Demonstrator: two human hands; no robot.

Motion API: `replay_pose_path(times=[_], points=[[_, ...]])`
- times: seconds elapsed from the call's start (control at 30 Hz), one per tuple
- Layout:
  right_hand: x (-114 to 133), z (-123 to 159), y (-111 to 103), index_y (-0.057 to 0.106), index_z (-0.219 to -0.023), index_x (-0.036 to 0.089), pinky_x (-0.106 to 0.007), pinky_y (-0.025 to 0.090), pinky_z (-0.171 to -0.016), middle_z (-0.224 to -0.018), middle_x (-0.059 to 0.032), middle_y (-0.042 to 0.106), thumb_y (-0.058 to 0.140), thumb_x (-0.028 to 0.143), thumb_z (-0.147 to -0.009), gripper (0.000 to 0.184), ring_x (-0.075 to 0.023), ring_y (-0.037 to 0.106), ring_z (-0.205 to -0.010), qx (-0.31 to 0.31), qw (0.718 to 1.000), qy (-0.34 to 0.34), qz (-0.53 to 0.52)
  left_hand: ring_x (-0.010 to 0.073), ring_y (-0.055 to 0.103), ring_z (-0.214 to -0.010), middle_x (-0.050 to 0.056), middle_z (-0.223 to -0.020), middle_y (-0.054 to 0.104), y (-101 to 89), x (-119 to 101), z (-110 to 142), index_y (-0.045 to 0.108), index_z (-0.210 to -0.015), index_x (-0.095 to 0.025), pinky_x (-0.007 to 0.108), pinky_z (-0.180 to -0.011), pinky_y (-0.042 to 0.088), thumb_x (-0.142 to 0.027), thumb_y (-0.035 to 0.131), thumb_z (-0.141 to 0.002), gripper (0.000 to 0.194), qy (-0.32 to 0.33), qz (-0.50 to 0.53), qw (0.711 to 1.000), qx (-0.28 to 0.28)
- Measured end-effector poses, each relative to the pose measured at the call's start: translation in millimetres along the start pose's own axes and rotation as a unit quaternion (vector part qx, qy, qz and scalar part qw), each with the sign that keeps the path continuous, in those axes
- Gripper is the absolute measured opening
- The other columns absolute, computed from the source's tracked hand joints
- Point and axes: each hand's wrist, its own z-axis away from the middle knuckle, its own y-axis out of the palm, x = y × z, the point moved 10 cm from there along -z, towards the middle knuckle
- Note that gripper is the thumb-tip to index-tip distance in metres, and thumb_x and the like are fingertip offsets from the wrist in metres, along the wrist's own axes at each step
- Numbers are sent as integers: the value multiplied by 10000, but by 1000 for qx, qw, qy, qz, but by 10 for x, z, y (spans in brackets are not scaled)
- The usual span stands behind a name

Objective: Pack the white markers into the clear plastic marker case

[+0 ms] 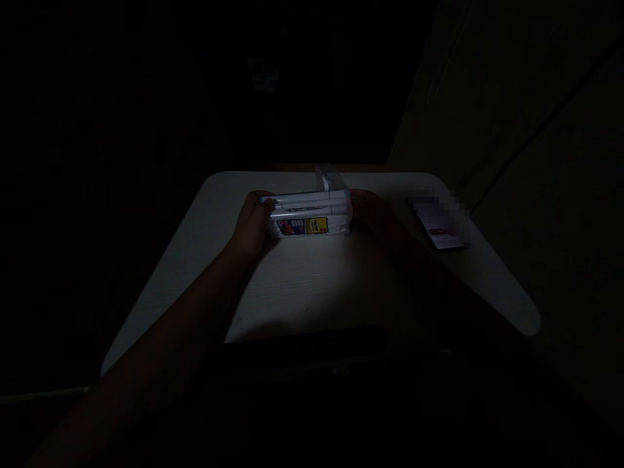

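Both hands grip the ends of a white plastic case (312, 214), a long low box with a yellow, blue and red label on its near side. My left hand (255, 214) wraps round its left end, thumb on top. At the right end, my right hand (368, 207) has its fingers on the corner; much of that hand is lost in shadow. A clear plastic piece (329, 177) stands up behind the case near its right half; whether it is joined to the case I cannot tell. The case is at or just above the tabletop.
A white table (292, 279) with rounded corners lies under the hands, with a dark strip (312, 344) along its near edge. To the right rests a phone (441, 227) with its screen lit. A dark cable (536, 136) runs behind at right. The surroundings are very dark.
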Motion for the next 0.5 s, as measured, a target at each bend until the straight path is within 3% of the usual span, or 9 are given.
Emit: replay_pose_path(times=[0.1,0.23,0.5], points=[[-47,33,79,670,-1088,220,-209,427,-531,-734,51,669,880,525,-616,600,-96,582,-618,25,998,36,-50,125,539,-598,4,-734,577,-13,-18,-9,582,-918,-218,191,-487,447,-212,592,-828,90,17,-24,1000,6],[-59,62,133,597,-1139,217,-204,258,-437,-597,102,541,847,521,-662,618,-57,416,-465,16,995,39,-90,125,533,-603,3,-753,572,5,4,-3,571,-936,-221,200,-496,451,-228,607,-838,105,7,-28,999,20],[-74,64,140,515,-973,268,-219,339,-468,-592,100,531,816,498,-698,468,-78,477,-489,7,994,69,-81,143,535,-606,9,-757,562,30,16,31,558,-930,-227,236,-504,437,-308,637,-828,152,16,-12,999,25]])
